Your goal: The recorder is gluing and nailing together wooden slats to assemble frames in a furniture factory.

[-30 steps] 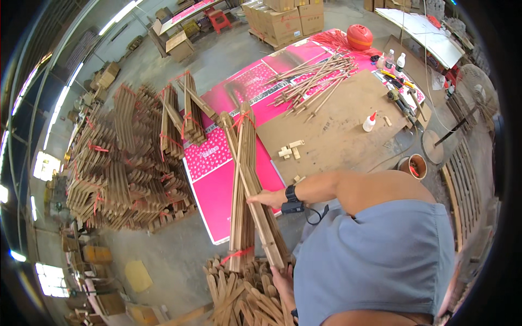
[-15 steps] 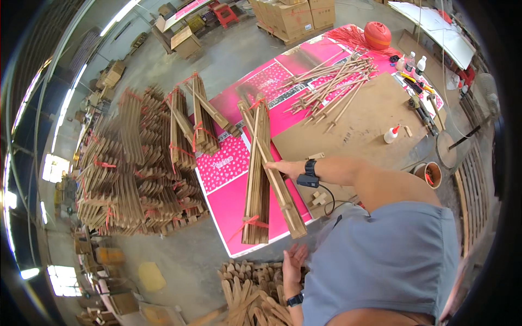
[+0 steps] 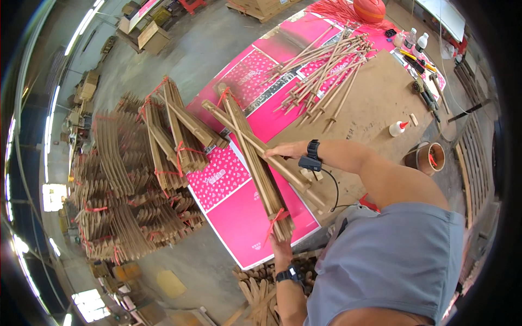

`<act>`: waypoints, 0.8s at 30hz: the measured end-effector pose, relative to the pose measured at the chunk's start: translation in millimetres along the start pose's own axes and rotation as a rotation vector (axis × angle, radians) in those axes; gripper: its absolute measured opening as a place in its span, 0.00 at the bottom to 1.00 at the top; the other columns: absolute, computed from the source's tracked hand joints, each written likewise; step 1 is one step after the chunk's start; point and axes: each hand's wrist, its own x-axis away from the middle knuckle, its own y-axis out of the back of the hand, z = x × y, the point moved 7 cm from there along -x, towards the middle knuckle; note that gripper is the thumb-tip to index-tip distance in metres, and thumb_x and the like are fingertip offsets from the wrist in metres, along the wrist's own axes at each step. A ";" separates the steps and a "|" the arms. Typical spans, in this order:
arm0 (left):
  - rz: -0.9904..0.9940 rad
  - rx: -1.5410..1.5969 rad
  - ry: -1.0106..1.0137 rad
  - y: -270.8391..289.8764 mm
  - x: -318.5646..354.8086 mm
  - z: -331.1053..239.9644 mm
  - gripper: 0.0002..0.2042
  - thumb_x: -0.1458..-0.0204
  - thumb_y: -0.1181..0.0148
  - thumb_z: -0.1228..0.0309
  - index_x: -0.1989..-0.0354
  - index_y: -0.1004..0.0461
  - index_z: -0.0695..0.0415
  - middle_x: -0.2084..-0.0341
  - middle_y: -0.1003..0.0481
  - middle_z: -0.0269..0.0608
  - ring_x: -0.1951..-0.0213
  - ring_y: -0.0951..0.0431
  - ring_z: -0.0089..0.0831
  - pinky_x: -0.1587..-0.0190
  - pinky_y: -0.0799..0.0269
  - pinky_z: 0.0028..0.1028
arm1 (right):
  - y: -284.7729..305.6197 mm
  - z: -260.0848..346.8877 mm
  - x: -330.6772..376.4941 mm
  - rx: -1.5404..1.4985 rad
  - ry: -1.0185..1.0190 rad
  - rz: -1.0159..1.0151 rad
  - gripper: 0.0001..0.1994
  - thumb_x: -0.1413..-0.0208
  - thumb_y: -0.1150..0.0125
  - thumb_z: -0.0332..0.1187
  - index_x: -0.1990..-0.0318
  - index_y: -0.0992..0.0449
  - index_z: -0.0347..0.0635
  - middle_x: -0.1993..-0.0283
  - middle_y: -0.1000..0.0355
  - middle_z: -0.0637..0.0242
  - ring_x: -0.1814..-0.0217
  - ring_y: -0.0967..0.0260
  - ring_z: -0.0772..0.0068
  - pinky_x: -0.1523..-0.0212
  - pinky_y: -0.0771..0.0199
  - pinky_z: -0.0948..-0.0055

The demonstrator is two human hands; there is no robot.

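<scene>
Here: right hand [image 3: 287,150] clamped on slat bundle [image 3: 255,163] mid-frame, left hand [image 3: 280,249] gripping its lower end; pink sheets [image 3: 239,209] beneath.

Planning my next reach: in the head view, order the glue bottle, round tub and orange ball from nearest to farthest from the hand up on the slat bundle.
From that hand:
1. Glue bottle, on the brown board further along the table.
2. Round tub, just past the bottle, at the table edge.
3. Orange ball, at the far top of the table.
</scene>
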 end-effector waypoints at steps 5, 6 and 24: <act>-0.046 0.020 0.078 12.0 -19.6 11.2 0.29 0.37 0.50 0.39 0.33 0.32 0.41 0.39 0.28 0.32 0.40 0.28 0.34 0.37 0.32 0.50 | -19.2 12.0 4.3 -0.056 0.138 0.021 0.40 0.40 0.44 0.67 0.33 0.29 0.41 0.35 0.29 0.55 0.32 0.34 0.61 0.34 0.37 0.61; -0.021 0.001 0.103 7.0 -22.1 8.8 0.29 0.37 0.49 0.39 0.33 0.32 0.42 0.40 0.27 0.33 0.41 0.27 0.34 0.38 0.30 0.49 | -15.0 14.5 11.0 -0.036 0.156 -0.007 0.41 0.40 0.43 0.66 0.31 0.30 0.41 0.33 0.30 0.55 0.31 0.35 0.60 0.33 0.38 0.61; 0.038 -0.095 0.053 -9.7 -47.9 28.8 0.21 0.30 0.53 0.54 0.36 0.31 0.51 0.47 0.24 0.39 0.48 0.23 0.37 0.44 0.22 0.47 | -62.4 -124.9 178.2 -0.268 -0.001 0.031 0.51 0.42 0.35 0.63 0.22 0.49 0.39 0.21 0.47 0.58 0.20 0.51 0.60 0.25 0.44 0.54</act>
